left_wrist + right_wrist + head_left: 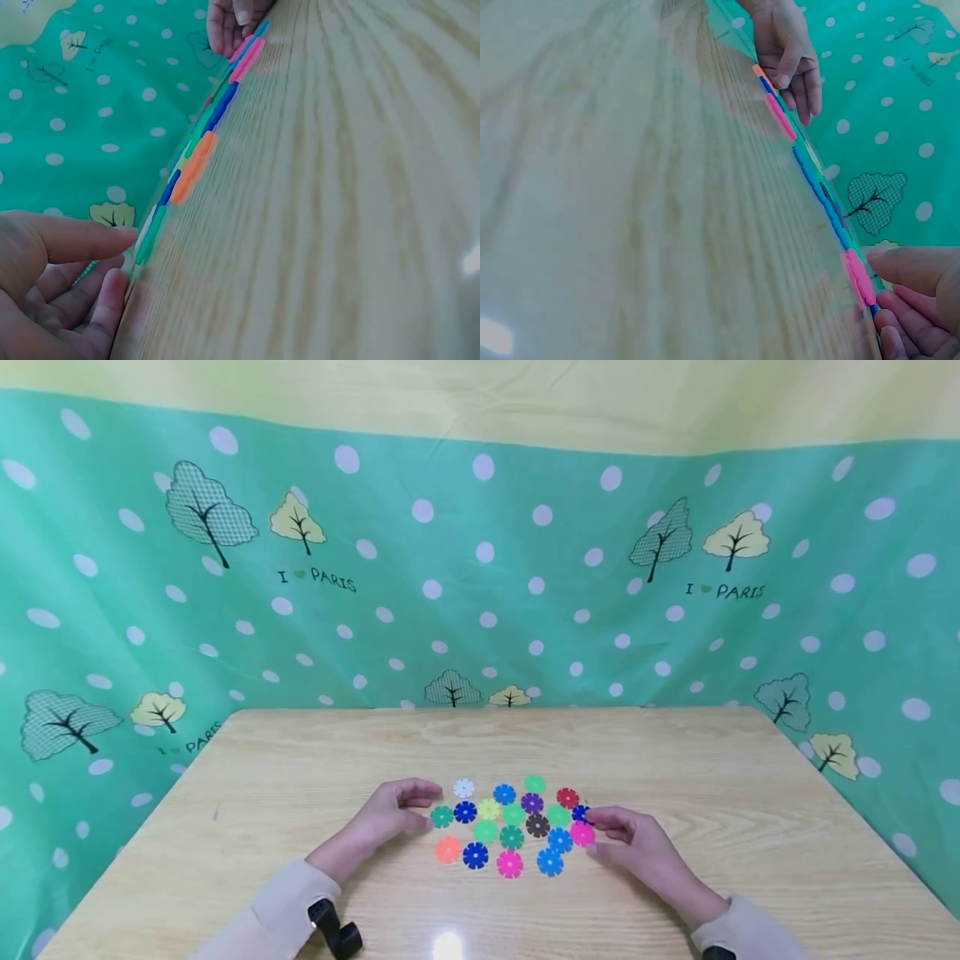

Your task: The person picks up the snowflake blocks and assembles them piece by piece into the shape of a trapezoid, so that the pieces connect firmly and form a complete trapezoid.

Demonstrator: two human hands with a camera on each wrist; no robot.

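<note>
Several plastic snowflake discs with notched edges lie flat in a loose cluster on the wooden table. Left of it, my left hand [388, 814] rests with thumb and fingers apart, nearest a teal disc [442, 816]. An orange disc [448, 850] and a white disc [463, 787] lie close by. At the right edge my right hand [641, 847] has its fingertips right at a dark blue disc [580, 813], partly covering it. Just below that lies a pink disc [582, 834]. In the right wrist view, the thumb [911, 264] and fingers stand apart around the pink disc's end of the cluster.
The wooden table [300, 752] reaches back to a green dotted curtain [480, 585] that hangs behind and along both sides. A black wrist camera [335, 929] sits on the left sleeve. A bright light spot [447, 946] shines on the table's front.
</note>
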